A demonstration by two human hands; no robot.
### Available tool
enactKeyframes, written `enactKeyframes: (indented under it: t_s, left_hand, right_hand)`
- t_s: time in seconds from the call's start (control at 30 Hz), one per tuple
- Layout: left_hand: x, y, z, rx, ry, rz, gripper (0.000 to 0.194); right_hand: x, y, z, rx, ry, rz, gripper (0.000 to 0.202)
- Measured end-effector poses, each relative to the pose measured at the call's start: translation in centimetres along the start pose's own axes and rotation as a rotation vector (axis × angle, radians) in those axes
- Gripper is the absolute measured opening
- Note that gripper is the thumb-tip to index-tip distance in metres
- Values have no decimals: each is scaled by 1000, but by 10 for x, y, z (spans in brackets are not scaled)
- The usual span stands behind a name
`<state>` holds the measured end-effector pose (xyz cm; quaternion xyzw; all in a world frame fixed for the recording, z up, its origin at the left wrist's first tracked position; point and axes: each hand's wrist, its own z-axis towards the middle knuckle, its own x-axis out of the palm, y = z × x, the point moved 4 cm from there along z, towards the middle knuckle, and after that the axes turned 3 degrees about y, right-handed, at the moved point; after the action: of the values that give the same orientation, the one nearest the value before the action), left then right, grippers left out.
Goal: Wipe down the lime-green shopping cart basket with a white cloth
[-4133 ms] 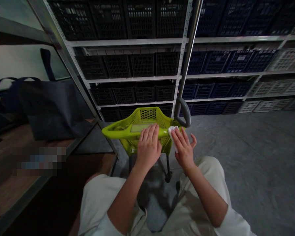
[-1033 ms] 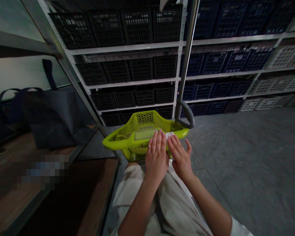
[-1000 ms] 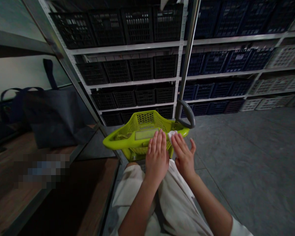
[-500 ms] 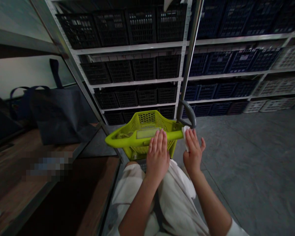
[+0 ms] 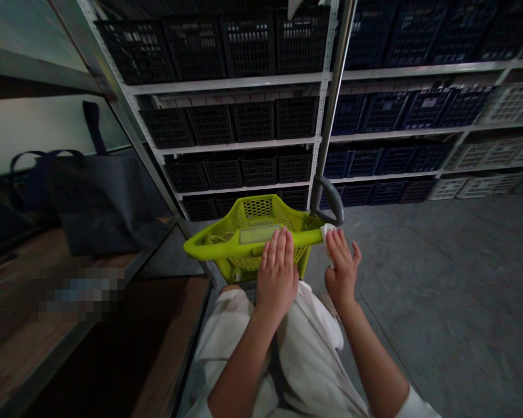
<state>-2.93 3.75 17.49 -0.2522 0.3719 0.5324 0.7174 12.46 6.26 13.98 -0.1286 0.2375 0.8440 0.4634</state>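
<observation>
Beside a wood-topped bench (image 5: 13,284), we have a lime-green shopping cart (image 5: 237,212) just ahead of our knees, its handlebar (image 5: 222,251) turned toward us. Left hand (image 5: 279,276): laid over the bar near its middle, fingers straight and close together, thumb below; how firmly it presses, we cannot tell. Right hand (image 5: 342,270): holding a white cloth (image 5: 326,231) against the bar's right end, most fingers stretched over it, little finger lifted away. Part of the cloth hangs down between fingers and thumb. Our hands sit apart, a bare length of green bar between them.

Pale rectangular panel (image 5: 257,234) set along the bar, left of our left fingers. Mesh walls to the basket. Near the cloth, a grey loop handle (image 5: 333,200) stands at the foot of a metal pole (image 5: 337,81).

Behind the cart we note a white shelving rack (image 5: 244,141): black crates (image 5: 255,121) toward the left, blue crates (image 5: 386,110) past the pole, white crates (image 5: 512,101) at far right. On the bench, a dark grey tote bag (image 5: 108,203); something nearer is blurred. Grey floor (image 5: 453,278) to our right.
</observation>
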Motion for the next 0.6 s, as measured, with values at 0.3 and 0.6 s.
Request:
enactKeyframes:
  t_s: [0.3,0.6]
  left_hand:
    - [5,-1,0,14,-51,28,68]
    - [2,1,-1,-1,-23,16,74]
  right_hand:
    - [16,55,-4,-218,104,45,76]
    - [1,-16,0,-229,6,28,84]
